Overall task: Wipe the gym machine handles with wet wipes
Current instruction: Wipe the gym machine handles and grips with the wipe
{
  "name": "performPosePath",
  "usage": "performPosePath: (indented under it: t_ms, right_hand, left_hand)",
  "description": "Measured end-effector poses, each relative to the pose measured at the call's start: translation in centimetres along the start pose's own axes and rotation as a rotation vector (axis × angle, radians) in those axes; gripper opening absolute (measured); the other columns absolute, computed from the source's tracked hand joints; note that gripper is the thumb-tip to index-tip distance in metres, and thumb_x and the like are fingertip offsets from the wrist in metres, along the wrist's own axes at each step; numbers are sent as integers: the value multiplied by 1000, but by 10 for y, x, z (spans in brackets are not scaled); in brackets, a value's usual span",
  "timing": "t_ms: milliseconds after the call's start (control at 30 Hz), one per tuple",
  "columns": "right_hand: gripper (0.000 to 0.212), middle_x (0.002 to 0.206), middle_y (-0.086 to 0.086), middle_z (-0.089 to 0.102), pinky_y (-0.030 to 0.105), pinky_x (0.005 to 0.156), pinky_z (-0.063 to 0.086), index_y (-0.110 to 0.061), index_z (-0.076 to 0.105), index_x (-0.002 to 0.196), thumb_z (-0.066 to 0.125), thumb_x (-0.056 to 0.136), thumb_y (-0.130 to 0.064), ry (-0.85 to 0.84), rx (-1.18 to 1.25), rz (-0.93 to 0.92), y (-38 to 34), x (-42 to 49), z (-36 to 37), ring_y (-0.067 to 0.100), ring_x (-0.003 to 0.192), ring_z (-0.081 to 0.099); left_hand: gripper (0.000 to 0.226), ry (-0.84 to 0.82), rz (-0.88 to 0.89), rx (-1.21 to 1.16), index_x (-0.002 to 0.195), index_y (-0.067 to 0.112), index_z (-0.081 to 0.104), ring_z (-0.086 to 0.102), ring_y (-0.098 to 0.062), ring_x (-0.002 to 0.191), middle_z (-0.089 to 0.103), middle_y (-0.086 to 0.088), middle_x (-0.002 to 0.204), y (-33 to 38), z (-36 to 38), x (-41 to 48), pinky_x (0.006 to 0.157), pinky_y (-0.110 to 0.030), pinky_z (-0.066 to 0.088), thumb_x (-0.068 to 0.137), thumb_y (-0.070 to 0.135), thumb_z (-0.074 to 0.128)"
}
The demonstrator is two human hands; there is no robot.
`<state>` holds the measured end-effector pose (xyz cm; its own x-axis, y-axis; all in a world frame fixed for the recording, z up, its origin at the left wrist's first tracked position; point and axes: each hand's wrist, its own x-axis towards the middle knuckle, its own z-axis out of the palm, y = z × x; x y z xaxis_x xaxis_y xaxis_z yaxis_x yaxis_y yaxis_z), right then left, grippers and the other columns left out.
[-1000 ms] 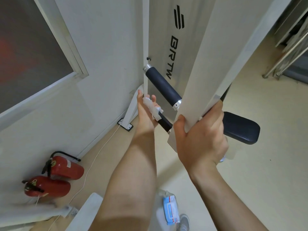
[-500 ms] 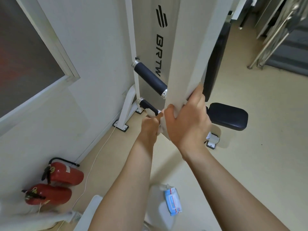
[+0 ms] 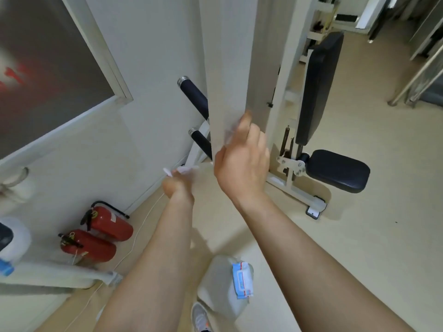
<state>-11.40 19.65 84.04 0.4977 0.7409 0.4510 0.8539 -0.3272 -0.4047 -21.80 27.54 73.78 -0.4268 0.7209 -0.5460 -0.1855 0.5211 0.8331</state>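
- Handles on the gym machine are two black padded bars, the upper handle (image 3: pixel 193 97) and the lower handle (image 3: pixel 201 141). Both sit left of centre and slant up-left, with silver caps toward the wall.
- A white upright panel (image 3: pixel 227 68) hides their inner ends.
- The left hand (image 3: pixel 178 186) is below the lower handle and clear of it, fingers curled round a crumpled wet wipe (image 3: pixel 180 170).
- The right hand (image 3: pixel 242 164) is at the panel's edge; blur hides whether its fingers grip.
- Two red fire extinguishers (image 3: pixel 107 224) lie on the floor by the wall.
- A wipes pack (image 3: pixel 242 280) rests on a white container (image 3: pixel 215 283); its print is unreadable.
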Motion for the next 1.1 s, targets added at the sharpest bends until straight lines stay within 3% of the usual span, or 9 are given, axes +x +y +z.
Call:
performPosePath:
  t_ms: [100, 200, 333, 400, 500, 567, 667, 867, 1100]
  right_hand:
    - [77, 139, 10, 43, 40, 97, 40, -9, 31, 148, 63, 82, -30, -45, 33, -18, 20, -12, -5, 31, 124, 42]
    - [65, 137, 7, 43, 41, 99, 40, -14, 39, 142, 59, 82, -33, -70, 178, -6, 50, -38, -15, 29, 121, 41]
    - [53, 128, 3, 48, 40, 102, 41, -16, 49, 136, 52, 88, -37, -189, 555, -32, 112, -74, -45, 24, 118, 45]
    - [52, 129, -1, 50, 32, 104, 38, -21, 51, 137, 47, 90, -44, -318, 716, -61, 157, -82, -64, 18, 121, 47]
    - [42, 100, -2, 60, 29, 88, 42, -15, 68, 99, 46, 89, -49, -530, 938, 5, 227, -72, -96, 12, 98, 56]
    - [36, 74, 2, 50, 29, 65, 38, -11, 54, 72, 55, 86, -44, -668, 1097, 200, 267, -55, -116, 14, 70, 48]
    - [23, 66, 0, 54, 21, 57, 43, -16, 49, 68, 63, 80, -29, -754, 1147, 338, 325, -19, -130, 12, 60, 52]
    - [16, 78, 3, 66, 36, 68, 54, -13, 58, 82, 73, 84, -7, -781, 1065, 407, 434, 79, -112, 19, 73, 63]
    - [23, 99, 3, 76, 29, 87, 53, -13, 74, 102, 76, 85, -28, -859, 1012, 468, 559, 250, -70, 18, 91, 71]
  left_hand:
    - [28, 34, 187, 19, 100, 9, 66, 65, -27, 94, 66, -3, 93, -4, -27, -26, 76, -30, 46, 105, 30, 48]
    - [23, -259, 275, 50, 80, 17, 69, 68, -25, 80, 74, -2, 79, -10, -50, -81, 72, -34, 52, 96, 32, 60]
    - [40, -760, 278, 142, 106, -1, 70, 65, -52, 107, 69, -33, 115, -34, -49, -153, 79, -44, 53, 86, 34, 71]
    - [25, -837, 249, 117, 102, 4, 71, 69, -46, 101, 71, -30, 109, -48, -32, -187, 85, -47, 54, 86, 24, 74]
    - [20, -915, 240, 144, 99, 13, 69, 71, -21, 82, 74, -7, 89, -60, 10, -237, 74, -31, 57, 81, 18, 73]
    - [24, -969, 235, 199, 106, 12, 67, 71, -18, 83, 74, -5, 91, -66, 43, -258, 71, -28, 58, 83, 12, 73]
    - [20, -947, 223, 283, 111, 9, 67, 75, -22, 91, 77, -8, 100, -69, 99, -273, 72, -31, 58, 93, 2, 67]
    - [19, -781, 307, 342, 107, 8, 71, 77, -30, 92, 79, -11, 102, -71, 230, -277, 70, -40, 60, 88, 8, 69]
    - [18, -697, 343, 342, 103, 4, 70, 77, -33, 90, 77, -16, 100, -65, 435, -264, 74, -53, 64, 88, 14, 75]
